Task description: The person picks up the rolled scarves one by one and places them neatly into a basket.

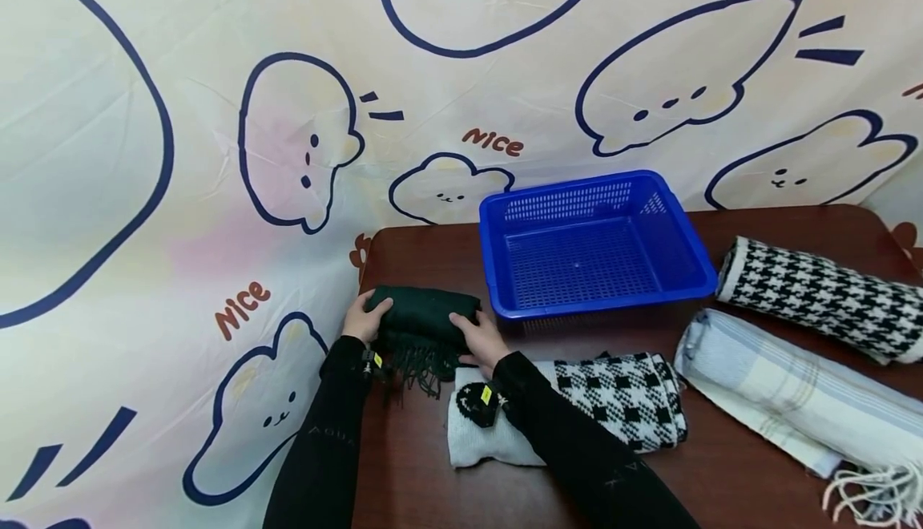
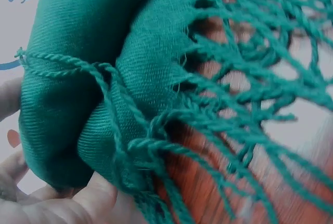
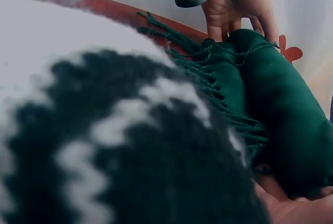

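A dark green fringed scarf point(image 1: 425, 316), folded into a thick roll, lies at the table's left end, its fringe hanging toward the person. The left hand point(image 1: 364, 318) grips its left end, thumb on top. At the other end, the right hand point(image 1: 485, 341) holds the scarf with the thumb over its upper side. In the left wrist view, fingers point(image 2: 96, 195) curl round the end of the green roll. The right wrist view has both hands at opposite ends, partly hidden beneath the cloth. A white and black checked scarf point(image 1: 620, 401) lies folded below the right forearm.
Behind the right hand stands a blue plastic basket point(image 1: 598, 304) with mesh sides. On the right lie a rolled houndstooth scarf point(image 1: 822, 296) and a pale plaid scarf point(image 1: 786, 385) with white fringe. A patterned cloth point(image 1: 447, 96) hangs along the brown table's point(image 1: 411, 449) back and left.
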{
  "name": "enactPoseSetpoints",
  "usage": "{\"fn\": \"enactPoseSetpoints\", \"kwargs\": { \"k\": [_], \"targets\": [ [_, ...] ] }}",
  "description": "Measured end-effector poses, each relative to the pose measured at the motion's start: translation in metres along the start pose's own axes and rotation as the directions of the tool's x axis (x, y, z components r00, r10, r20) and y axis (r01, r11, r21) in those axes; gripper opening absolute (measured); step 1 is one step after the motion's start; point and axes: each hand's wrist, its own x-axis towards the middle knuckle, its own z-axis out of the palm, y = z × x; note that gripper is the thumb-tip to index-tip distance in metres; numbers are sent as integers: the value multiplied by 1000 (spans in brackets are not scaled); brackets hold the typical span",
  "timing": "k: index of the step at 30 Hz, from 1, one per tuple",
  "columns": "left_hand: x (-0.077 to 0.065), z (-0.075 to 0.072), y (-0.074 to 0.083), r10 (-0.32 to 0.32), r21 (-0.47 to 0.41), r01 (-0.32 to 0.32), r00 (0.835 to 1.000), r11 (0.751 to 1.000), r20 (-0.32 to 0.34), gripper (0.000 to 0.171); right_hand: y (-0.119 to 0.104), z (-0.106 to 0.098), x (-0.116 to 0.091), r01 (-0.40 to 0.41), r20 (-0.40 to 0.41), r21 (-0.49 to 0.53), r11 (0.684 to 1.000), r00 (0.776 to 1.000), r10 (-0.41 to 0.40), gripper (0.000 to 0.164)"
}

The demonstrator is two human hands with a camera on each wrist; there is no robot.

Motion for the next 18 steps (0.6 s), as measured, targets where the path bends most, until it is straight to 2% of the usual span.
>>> {"fn": "enactPoseSetpoints", "kwargs": {
  "k": [1, 2, 4, 6, 8, 11, 13, 18],
  "targets": [
    [-3, 1, 0, -7, -39, 7, 1000, 999, 3, 68, 3, -3, 3, 18, 10, 3, 1000, 1000, -18, 83],
    [-6, 2, 1, -16, -76, 16, 1000, 997, 3, 68, 22, -11, 24, 38, 24, 8, 999, 999, -38, 87],
    [-12, 3, 2, -34, -140, 34, 999, 990, 5, 69, 49, -23, 53, 72, 43, 27, 997, 996, -73, 96],
    [-16, 4, 3, -48, -194, 48, 999, 980, 3, 70, 56, -26, 60, 84, 34, 45, 996, 996, -85, 99],
    [-18, 4, 3, -55, -234, 53, 998, 971, -1, 70, 60, -23, 66, 61, 10, 54, 997, 998, -61, 98],
    [-20, 4, 1, -61, -244, 55, 998, 968, -18, 71, 30, -6, 34, 23, -45, 74, 997, 999, -20, 87],
    [-20, 4, 1, -54, -257, 47, 998, 965, -23, 71, 17, 0, 19, 22, -50, 87, 996, 999, -18, 83],
    [-23, 2, 2, -44, -324, 25, 998, 946, -53, 70, 5, 7, 4, 13, -38, 135, 991, 999, -7, 81]
  ]
}}
